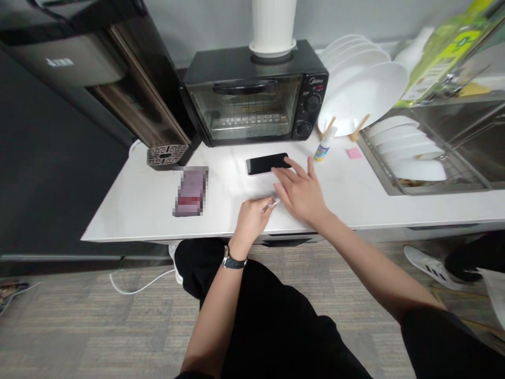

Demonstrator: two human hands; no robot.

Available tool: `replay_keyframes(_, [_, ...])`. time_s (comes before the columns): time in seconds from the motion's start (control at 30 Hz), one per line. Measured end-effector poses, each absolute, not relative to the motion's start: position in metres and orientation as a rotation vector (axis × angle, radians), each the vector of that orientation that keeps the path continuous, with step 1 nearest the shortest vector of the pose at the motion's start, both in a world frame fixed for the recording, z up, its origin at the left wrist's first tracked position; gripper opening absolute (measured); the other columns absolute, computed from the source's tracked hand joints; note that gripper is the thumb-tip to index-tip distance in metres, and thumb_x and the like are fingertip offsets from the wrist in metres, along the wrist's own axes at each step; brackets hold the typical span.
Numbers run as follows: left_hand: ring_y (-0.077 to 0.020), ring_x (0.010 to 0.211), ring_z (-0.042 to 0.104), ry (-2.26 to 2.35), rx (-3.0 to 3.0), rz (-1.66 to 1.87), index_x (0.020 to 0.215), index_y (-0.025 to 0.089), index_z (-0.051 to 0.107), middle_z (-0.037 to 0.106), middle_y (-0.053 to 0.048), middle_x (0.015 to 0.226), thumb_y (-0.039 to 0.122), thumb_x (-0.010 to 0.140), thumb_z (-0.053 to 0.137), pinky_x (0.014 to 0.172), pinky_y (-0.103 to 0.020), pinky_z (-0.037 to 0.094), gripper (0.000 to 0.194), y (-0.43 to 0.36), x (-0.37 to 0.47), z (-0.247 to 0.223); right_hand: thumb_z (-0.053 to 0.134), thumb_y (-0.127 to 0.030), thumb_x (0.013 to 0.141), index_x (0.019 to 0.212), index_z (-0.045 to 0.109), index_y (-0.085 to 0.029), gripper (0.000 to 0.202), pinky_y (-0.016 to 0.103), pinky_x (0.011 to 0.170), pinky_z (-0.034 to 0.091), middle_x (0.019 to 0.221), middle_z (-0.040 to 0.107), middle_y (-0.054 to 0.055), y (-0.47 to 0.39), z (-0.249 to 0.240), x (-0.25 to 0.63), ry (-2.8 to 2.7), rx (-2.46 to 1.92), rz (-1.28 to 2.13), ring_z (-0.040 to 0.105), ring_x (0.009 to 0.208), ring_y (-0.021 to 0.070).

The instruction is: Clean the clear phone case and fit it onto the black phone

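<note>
My left hand (251,218) is closed, near the front edge of the white counter (236,184). Between its fingertips is a small clear, shiny piece (270,205), perhaps plastic film; its exact kind is not plain. My right hand (302,193) has its fingers spread and holds nothing that I can see. Its fingertips reach over the right end of a black phone (266,163) that lies flat; whether they touch it I cannot tell. The right thumb is close to the clear piece. A small white spray bottle (325,144) stands just beyond the right hand.
A toaster oven (250,108) with a white pot (274,23) on top stands behind. Left are a drinks dispenser (130,84) and a pixelated purple rectangle (190,191). Right are pink notes (354,153), racked white plates (365,95) and a sink (389,176) with dishes.
</note>
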State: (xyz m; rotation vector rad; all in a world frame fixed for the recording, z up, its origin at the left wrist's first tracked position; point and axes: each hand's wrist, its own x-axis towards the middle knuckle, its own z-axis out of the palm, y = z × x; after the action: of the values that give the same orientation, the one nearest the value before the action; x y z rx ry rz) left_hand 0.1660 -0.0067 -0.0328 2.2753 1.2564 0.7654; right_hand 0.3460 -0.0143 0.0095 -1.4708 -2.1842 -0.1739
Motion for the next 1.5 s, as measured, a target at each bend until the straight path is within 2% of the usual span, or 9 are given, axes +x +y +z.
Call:
replay_keyframes(0.13, [-0.0250, 0.070, 0.072, 1.341, 2.319, 0.686, 0.065, 0.015, 0.072, 0.076, -0.012, 0.069, 0.000, 0.086, 0.063, 0.069, -0.032, 0.051, 0.028, -0.003, 0.164, -0.039, 0.040, -0.041, 0.113, 0.154, 0.056, -0.008, 0.055, 0.055, 0.129, 0.032, 0.137, 0.075, 0.016, -0.029, 0.009, 0.306, -2.386, -1.253, -0.129, 0.063, 0.137, 0.0303])
replay_keyframes(0.23, [-0.0230, 0.073, 0.074, 1.292, 2.312, 0.707, 0.076, 0.016, 0.078, 0.081, -0.010, 0.079, 0.005, 0.092, 0.062, 0.071, -0.030, 0.053, 0.026, -0.005, 0.163, -0.036, 0.037, -0.035, 0.113, 0.141, 0.069, -0.012, 0.049, 0.051, 0.122, 0.041, 0.128, 0.079, 0.014, -0.017, 0.008, 0.328, -2.322, -1.357, -0.112, 0.070, 0.124, 0.0289])
replay_keyframes(0.4, [-0.0208, 0.091, 0.079, 1.075, 2.190, 0.892, 0.116, 0.029, 0.081, 0.083, -0.002, 0.123, 0.022, 0.106, 0.058, 0.081, -0.029, 0.057, 0.026, -0.010, 0.165, -0.028, 0.028, -0.030, 0.113, 0.131, 0.076, -0.014, 0.053, 0.062, 0.125, 0.034, 0.129, 0.079, 0.013, 0.007, 0.010, 0.381, -2.076, -1.629, -0.121, 0.062, 0.140, 0.0347])
replay_keyframes(0.5, [-0.0242, 0.085, 0.078, 1.194, 2.255, 0.811, 0.096, 0.022, 0.081, 0.085, -0.007, 0.104, 0.016, 0.102, 0.058, 0.077, -0.031, 0.056, 0.025, -0.008, 0.165, -0.032, 0.030, -0.030, 0.113, 0.138, 0.072, -0.014, 0.051, 0.067, 0.131, 0.018, 0.134, 0.078, 0.011, -0.004, 0.011, 0.355, -2.168, -1.514, -0.153, 0.051, 0.152, 0.0350])
replay_keyframes(0.63, [-0.0258, 0.067, 0.072, 1.338, 2.320, 0.696, 0.067, 0.016, 0.072, 0.077, -0.012, 0.071, 0.003, 0.087, 0.060, 0.066, -0.032, 0.052, 0.027, -0.003, 0.163, -0.038, 0.035, -0.034, 0.113, 0.149, 0.062, -0.009, 0.052, 0.052, 0.122, 0.040, 0.130, 0.078, 0.015, -0.022, 0.012, 0.307, -2.404, -1.296, -0.092, 0.069, 0.130, 0.0286])
replay_keyframes(0.9, [-0.0217, 0.101, 0.080, 1.090, 2.163, 0.877, 0.123, 0.030, 0.080, 0.082, -0.001, 0.124, 0.024, 0.107, 0.057, 0.089, -0.030, 0.060, 0.029, -0.012, 0.163, -0.028, 0.027, -0.036, 0.113, 0.118, 0.080, -0.011, 0.059, 0.057, 0.115, 0.046, 0.114, 0.082, 0.018, 0.012, 0.012, 0.390, -2.182, -1.677, -0.093, 0.077, 0.114, 0.0344])
replay_keyframes(1.07, [-0.0258, 0.089, 0.080, 1.222, 2.276, 0.761, 0.094, 0.019, 0.082, 0.085, -0.009, 0.101, 0.012, 0.099, 0.058, 0.081, -0.032, 0.059, 0.026, -0.008, 0.163, -0.033, 0.030, -0.030, 0.113, 0.113, 0.081, -0.015, 0.054, 0.051, 0.124, 0.036, 0.111, 0.084, 0.011, -0.004, 0.012, 0.348, -2.350, -1.409, -0.092, 0.073, 0.122, 0.0279])
replay_keyframes(1.23, [-0.0264, 0.070, 0.074, 1.383, 2.353, 0.646, 0.070, 0.014, 0.074, 0.078, -0.013, 0.074, 0.001, 0.085, 0.058, 0.067, -0.032, 0.052, 0.026, -0.003, 0.160, -0.037, 0.036, -0.042, 0.113, 0.128, 0.076, -0.016, 0.051, 0.040, 0.090, 0.051, 0.110, 0.083, 0.010, -0.013, 0.019, 0.313, -2.499, -1.312, -0.079, 0.077, 0.096, 0.0259])
replay_keyframes(1.5, [-0.0215, 0.105, 0.080, 1.055, 2.189, 0.904, 0.111, 0.028, 0.080, 0.082, -0.002, 0.124, 0.021, 0.106, 0.056, 0.093, -0.030, 0.059, 0.027, -0.012, 0.164, -0.030, 0.032, -0.041, 0.111, 0.096, 0.083, -0.016, 0.058, 0.040, 0.066, 0.040, 0.093, 0.082, 0.015, 0.007, 0.026, 0.377, -2.356, -1.812, -0.160, 0.076, 0.083, 0.0301])
